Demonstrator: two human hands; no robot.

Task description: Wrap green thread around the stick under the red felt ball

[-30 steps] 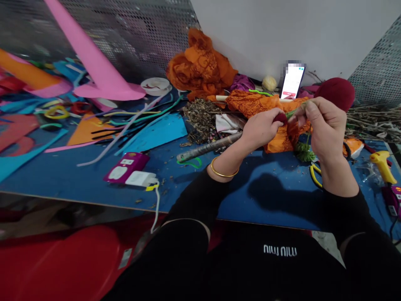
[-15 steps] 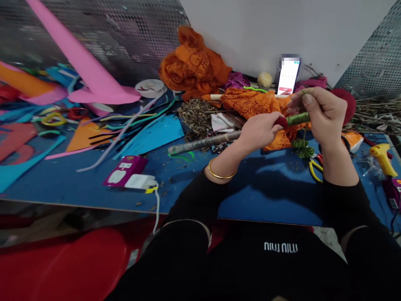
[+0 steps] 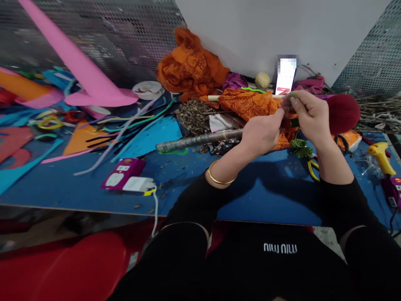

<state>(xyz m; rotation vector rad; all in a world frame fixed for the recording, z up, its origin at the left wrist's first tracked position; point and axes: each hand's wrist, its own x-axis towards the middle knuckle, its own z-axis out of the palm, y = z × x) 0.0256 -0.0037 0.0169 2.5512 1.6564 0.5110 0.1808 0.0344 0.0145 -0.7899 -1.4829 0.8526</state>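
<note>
My left hand [image 3: 261, 131] is closed around a long grey tape-wrapped rod [image 3: 200, 140], which slants down to the left over the table. Close beside it, my right hand [image 3: 311, 115] pinches the end of a thin green ribbon at the rod's right part. Between the hands a little dark green wrapping shows; the fingers hide most of it. A rounded dark red piece [image 3: 343, 113] sticks out behind my right hand; whether it joins the rod is hidden. Below my right hand lies a gathered green bundle [image 3: 301, 148], next to scissors with yellow handles [image 3: 312, 170].
Orange patterned cloth [image 3: 247, 102] and dry plant bits [image 3: 191, 116] lie behind the rod. A lit phone [image 3: 285, 75] leans on the wall. Left are a pink cone hat [image 3: 84, 67], coloured strips and a purple power strip [image 3: 123, 173]. A yellow glue gun [image 3: 381, 156] stands right.
My right hand has moved left, closer to my left hand. The rod's free end has shifted left, the green wrapping between my hands is more covered, and more of the red piece shows.
</note>
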